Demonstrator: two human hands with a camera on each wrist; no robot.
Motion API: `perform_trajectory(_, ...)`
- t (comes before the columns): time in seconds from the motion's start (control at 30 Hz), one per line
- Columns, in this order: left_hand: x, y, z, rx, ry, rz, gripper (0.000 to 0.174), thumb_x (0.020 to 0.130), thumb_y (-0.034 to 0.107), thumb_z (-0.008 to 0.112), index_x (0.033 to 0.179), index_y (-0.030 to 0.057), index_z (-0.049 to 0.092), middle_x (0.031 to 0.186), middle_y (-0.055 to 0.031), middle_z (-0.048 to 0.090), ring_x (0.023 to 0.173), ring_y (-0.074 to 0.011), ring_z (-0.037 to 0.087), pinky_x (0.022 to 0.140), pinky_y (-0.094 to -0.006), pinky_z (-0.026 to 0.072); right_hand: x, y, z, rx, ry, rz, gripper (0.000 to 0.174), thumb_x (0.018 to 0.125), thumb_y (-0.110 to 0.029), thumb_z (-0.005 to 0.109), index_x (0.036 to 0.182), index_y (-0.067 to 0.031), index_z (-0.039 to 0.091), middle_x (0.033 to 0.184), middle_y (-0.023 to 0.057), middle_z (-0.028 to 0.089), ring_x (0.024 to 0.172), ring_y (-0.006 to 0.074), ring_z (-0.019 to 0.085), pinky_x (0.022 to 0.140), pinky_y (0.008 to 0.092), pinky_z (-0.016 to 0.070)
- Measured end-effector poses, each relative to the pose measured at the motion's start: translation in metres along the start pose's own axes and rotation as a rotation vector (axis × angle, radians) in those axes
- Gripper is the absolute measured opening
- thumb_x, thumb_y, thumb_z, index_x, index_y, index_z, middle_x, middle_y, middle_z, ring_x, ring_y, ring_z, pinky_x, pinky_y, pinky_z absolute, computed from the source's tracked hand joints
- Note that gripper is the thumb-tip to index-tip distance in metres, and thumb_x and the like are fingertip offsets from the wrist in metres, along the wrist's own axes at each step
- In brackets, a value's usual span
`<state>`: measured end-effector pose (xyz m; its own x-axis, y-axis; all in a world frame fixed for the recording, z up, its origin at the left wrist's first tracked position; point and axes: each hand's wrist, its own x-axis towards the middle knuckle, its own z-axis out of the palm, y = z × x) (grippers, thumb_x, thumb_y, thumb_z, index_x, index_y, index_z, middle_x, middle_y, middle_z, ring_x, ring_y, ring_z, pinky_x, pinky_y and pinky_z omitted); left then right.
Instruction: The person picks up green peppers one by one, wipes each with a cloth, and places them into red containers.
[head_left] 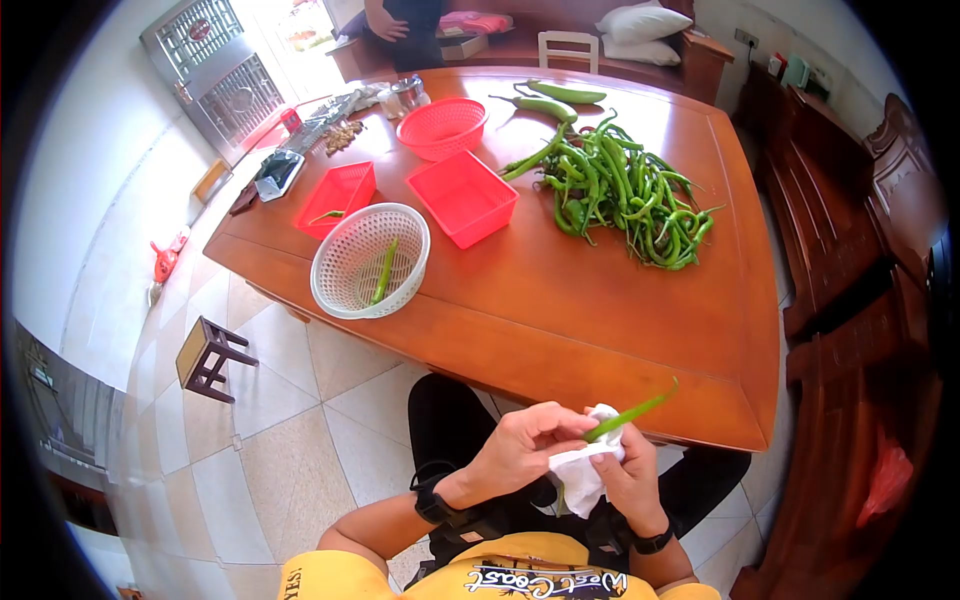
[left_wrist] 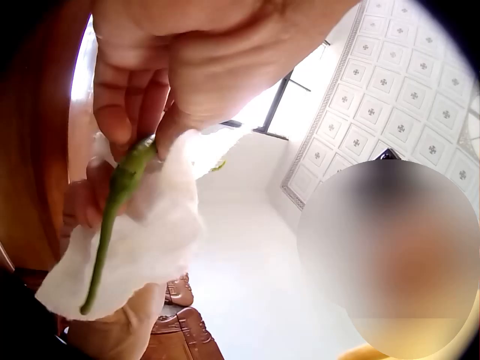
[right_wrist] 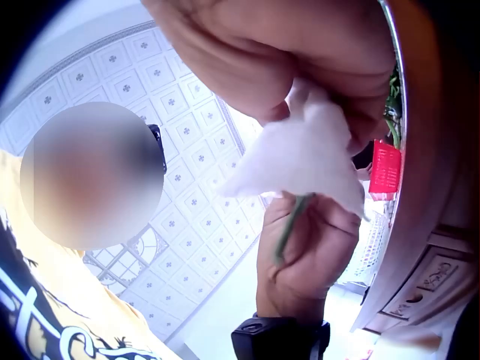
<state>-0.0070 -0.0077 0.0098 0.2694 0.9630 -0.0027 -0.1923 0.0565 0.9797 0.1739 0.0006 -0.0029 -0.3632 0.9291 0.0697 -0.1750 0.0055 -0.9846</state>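
Note:
A long green chili pepper [head_left: 632,411] passes through a white cloth [head_left: 577,478] held over the person's lap. The left hand [head_left: 527,447] pinches the pepper near its stem end, thumb against the fingers. Around its middle, the right hand [head_left: 632,483] grips the cloth wrapped about the pepper. The tip points up and right past the hands in the head view. In the left wrist view the stem [left_wrist: 101,251] hangs down in front of the cloth [left_wrist: 161,232]; the right wrist view shows that stem [right_wrist: 289,234] below the cloth. The cloth hides the pepper's middle.
On the wooden table [head_left: 600,320] lie a large heap of green peppers [head_left: 625,190] and some long green eggplants [head_left: 565,92]. A white basket [head_left: 330,285] holds a pepper. Red baskets [head_left: 465,228] stand behind it. A small stool [head_left: 205,355] is on the floor.

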Motion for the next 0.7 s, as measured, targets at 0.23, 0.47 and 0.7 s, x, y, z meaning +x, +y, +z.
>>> perform_trajectory(0.23,-0.004,0.003,0.001,0.214,-0.039,0.036,0.028,0.083,0.004,0.068,0.110,0.0006,0.064,0.091,-0.0039,0.064,0.080,-0.0083,0.059,0.070,-0.0212,0.0476,0.002,-0.001,0.000,0.232,0.148,-0.051,0.029,0.089,-0.012,0.065,0.112,0.0038,0.055,0.102,0.0126,0.065,0.095,0.0162,0.061,0.084,0.0282,0.0483)
perform_trajectory(0.47,-0.006,0.013,0.000,0.323,-0.087,-0.017,0.031,0.085,0.012,0.071,0.112,0.0006,0.062,0.088,-0.0032,0.065,0.074,-0.0065,0.057,0.066,-0.0198,0.0468,0.005,-0.002,-0.017,0.259,0.430,-0.131,0.022,0.089,-0.012,0.065,0.105,0.0000,0.056,0.094,0.0075,0.063,0.084,0.0124,0.061,0.076,0.0247,0.0491)
perform_trajectory(0.7,-0.010,0.016,-0.007,0.365,-0.120,-0.182,0.025,0.086,0.016,0.070,0.105,0.0016,0.063,0.080,-0.0019,0.065,0.067,-0.0064,0.055,0.060,-0.0202,0.0449,0.009,-0.003,-0.038,0.274,0.571,-0.244,0.020,0.092,-0.014,0.061,0.105,-0.0010,0.054,0.091,0.0065,0.063,0.079,0.0135,0.063,0.070,0.0258,0.0528)
